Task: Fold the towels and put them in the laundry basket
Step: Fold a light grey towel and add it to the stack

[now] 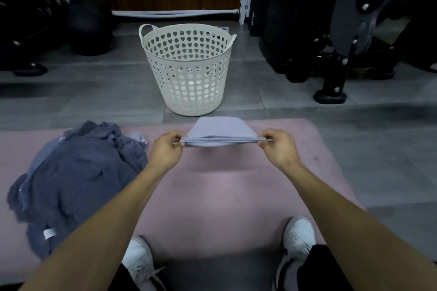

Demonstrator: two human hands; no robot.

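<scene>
Now the left hand [165,149] and right hand [279,146] each pinch one end of a pale lavender folded towel [221,131], its stacked layers held level above the pink mat [217,186], just near of the white laundry basket [188,68].

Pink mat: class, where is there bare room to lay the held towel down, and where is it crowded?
Bare pink mat lies between the forearms, from the folded towel back to the shoes. The left side is crowded by the heap of unfolded towels.

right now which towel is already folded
The light grey towel, held flat between the left hand and right hand; the darker towels lie in a crumpled pile.
</scene>
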